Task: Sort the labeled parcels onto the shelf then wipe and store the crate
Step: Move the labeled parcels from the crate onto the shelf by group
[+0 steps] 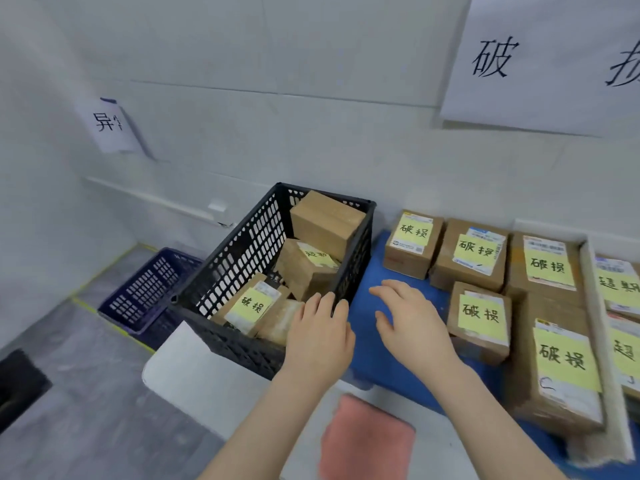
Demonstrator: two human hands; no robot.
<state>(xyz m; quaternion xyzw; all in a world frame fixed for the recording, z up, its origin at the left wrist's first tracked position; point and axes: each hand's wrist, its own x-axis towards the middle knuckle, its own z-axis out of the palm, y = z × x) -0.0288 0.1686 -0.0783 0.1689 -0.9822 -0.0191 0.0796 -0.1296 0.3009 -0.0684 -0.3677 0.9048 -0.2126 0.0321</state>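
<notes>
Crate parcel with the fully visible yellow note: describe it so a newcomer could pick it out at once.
Find the black crate left of the blue surface. At its near end, just left of the left hand, lies a brown parcel. It alone in the crate shows a whole yellow handwritten note; its neighbours show a partly hidden note or none.

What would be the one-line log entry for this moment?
left hand: at black crate rim | right hand: open over blue surface | inside: labeled parcels

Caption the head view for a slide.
Left hand at the rim of the black crate, right hand open above the blue mat, beside yellow-labelled parcels.
</notes>
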